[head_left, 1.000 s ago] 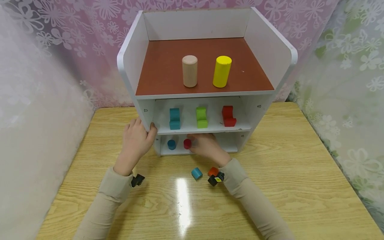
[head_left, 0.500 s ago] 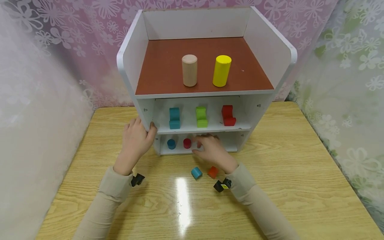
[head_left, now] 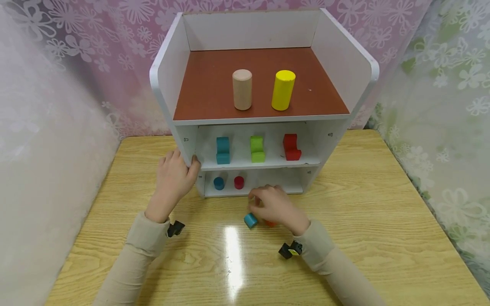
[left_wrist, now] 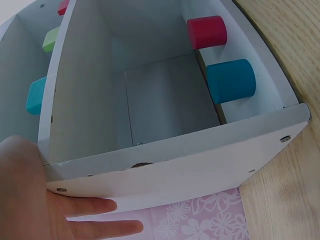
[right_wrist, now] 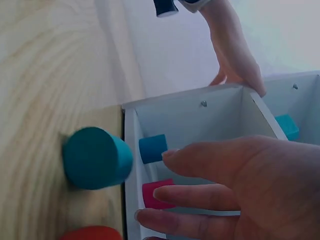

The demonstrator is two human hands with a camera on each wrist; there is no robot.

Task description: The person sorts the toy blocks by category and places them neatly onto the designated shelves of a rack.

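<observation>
My left hand [head_left: 174,178] holds the left side panel of a white shelf unit [head_left: 264,120], thumb at the front edge and fingers along the outside, as the left wrist view shows. Over the table just before the bottom shelf, my right hand [head_left: 277,206] hovers with loosely bent fingers and nothing in them. Close to its fingertips lies a blue cylinder block [head_left: 250,220]; an orange block [head_left: 270,223] is partly hidden beneath the hand. On the bottom shelf stand a short blue cylinder [left_wrist: 232,81] and a short red cylinder [left_wrist: 207,32], side by side at the left.
Teal [head_left: 223,150], green [head_left: 257,149] and red [head_left: 292,147] curved blocks stand on the middle shelf. A plain wood cylinder [head_left: 242,90] and a yellow cylinder [head_left: 283,90] stand on the brown top. Beneath the unit is a wooden table [head_left: 383,221].
My right hand has left the red cylinder on the bottom shelf and drawn back toward me, over the loose blocks. My left hand has stayed on the side panel.
</observation>
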